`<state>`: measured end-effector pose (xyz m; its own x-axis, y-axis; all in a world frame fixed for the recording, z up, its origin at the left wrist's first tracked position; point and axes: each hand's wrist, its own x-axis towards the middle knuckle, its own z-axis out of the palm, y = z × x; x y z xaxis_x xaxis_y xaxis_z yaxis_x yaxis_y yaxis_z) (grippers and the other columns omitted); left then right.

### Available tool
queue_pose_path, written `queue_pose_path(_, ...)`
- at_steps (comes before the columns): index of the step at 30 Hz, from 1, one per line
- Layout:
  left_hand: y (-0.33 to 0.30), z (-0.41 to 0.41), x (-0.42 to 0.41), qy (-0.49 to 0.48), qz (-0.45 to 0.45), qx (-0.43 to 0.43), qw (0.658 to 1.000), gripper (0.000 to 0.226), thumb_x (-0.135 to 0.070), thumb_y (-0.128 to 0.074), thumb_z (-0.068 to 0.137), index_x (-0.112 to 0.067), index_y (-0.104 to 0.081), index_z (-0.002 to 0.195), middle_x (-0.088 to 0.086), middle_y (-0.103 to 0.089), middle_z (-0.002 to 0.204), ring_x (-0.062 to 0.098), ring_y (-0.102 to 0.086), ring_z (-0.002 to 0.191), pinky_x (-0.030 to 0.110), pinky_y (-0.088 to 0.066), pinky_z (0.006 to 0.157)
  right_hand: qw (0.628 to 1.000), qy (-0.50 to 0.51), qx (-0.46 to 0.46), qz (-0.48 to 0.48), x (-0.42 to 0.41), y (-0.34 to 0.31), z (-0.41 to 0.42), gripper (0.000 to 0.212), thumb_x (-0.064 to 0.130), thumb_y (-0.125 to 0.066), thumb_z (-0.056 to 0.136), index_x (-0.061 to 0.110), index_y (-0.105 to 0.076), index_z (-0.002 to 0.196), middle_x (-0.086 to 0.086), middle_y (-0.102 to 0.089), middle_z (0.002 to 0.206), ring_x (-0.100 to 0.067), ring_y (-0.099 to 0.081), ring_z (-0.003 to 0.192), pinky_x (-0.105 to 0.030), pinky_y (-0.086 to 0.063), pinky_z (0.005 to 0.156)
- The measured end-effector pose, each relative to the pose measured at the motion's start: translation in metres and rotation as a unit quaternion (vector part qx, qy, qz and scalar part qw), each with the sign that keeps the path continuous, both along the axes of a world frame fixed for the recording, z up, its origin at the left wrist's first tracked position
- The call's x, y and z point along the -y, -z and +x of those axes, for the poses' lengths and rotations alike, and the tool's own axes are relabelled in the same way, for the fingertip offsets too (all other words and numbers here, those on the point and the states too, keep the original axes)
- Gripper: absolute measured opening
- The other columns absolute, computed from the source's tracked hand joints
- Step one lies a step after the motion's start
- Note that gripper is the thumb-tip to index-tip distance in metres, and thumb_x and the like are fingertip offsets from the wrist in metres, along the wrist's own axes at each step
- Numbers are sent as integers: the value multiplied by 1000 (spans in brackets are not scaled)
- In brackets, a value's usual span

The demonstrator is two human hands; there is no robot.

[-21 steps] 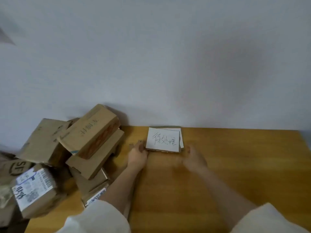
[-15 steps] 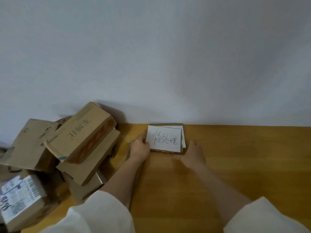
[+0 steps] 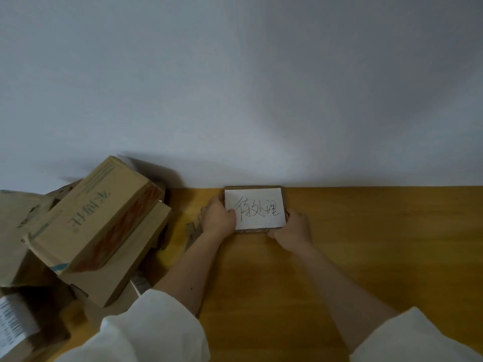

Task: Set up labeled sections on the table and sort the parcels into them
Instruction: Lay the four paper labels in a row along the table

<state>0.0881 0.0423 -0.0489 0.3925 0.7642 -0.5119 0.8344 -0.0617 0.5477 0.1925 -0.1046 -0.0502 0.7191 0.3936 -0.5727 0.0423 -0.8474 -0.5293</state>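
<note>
Label card (image 3: 254, 209), white paper on thin cardboard, far tabletop (image 3: 366, 231): light, stiff, we judge; our left hand (image 3: 218, 218) and right hand (image 3: 291, 229) pinch its side edges.

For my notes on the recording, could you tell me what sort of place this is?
Probably a small parcel-sorting spot indoors: a wooden table against a plain wall, stacked cardboard boxes at its left, and a handwritten label card being set down.

White handwritten label card (image 3: 254, 209) flat against wall; jumbled brown parcels (image 3: 96, 220) left.
</note>
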Motion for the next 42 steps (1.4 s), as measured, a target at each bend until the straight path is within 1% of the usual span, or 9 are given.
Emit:
queue_pose_path(4,-5,1,-1,-3,-11,-8,1000,46,-22,-56,87,-19,-47,133,4,-61,127,30,-50,123,48,-40,105,990,84,-86,75,-2,-1,9,54,24,-78,79,9,-55,125,-1,-63,118,-17,-58,99,-27,-48,80)
queue_pose_path(8,-6,-1,-2,-22,-43,7,999,49,-25,-57,86,-19,-46,134,4,-60,127,30,-50,123,47,-42,103,970,157,-147,115,-4,-3,11,48,34,-64,92,8,-54,131,-5,-61,128,-21,-58,108,-31,-48,91)
queue_pose_path(12,-12,-6,4,-76,-115,108,985,59,-23,-57,89,-13,-38,144,6,-56,135,27,-53,122,47,-45,103,929,249,-207,181,2,-7,11,33,26,-61,95,11,-52,123,-8,-62,122,-24,-62,105,-42,-55,91)
queue_pose_path(17,-31,-25,20,-149,-157,200,956,53,-32,-51,98,-19,-34,147,3,-52,137,22,-52,123,43,-47,102,903,259,-238,246,24,-25,3,25,22,-56,98,14,-52,121,-1,-64,111,-18,-63,99,-32,-56,80)
queue_pose_path(20,-38,-43,33,-168,-236,219,932,43,-40,-50,96,-23,-49,136,3,-61,129,23,-56,120,44,-45,104,895,255,-255,261,38,-33,-5,22,21,-54,99,13,-54,120,-1,-66,107,-15,-64,95,-30,-56,77)
queue_pose_path(23,-46,-60,47,-158,-308,239,907,19,-35,-48,98,-29,-64,105,4,-72,109,22,-67,104,41,-53,95,905,241,-245,251,50,-37,-13,19,23,-55,98,14,-58,115,-1,-67,106,-15,-65,94,-24,-56,69)
queue_pose_path(29,-44,-84,65,-158,-303,245,907,15,-28,-51,98,-26,-66,99,3,-75,100,19,-71,93,36,-57,87,936,236,-158,210,64,-36,-29,20,23,-63,94,13,-66,111,0,-69,101,-13,-66,88,-18,-55,60)
queue_pose_path(34,-35,-97,66,-163,-243,194,936,21,-24,-47,100,-15,-62,112,6,-70,107,20,-67,98,36,-55,88,954,235,-94,164,65,-39,-31,16,29,-64,93,19,-66,106,1,-67,103,-13,-62,89,-30,-52,77)
queue_pose_path(42,-25,-109,76,-106,-233,129,958,33,-19,-40,103,-10,-49,133,9,-60,128,18,-57,107,25,-49,82,907,345,-117,213,40,-38,-9,28,24,-57,98,11,-59,122,-7,-64,111,-15,-61,74,-15,-51,44)
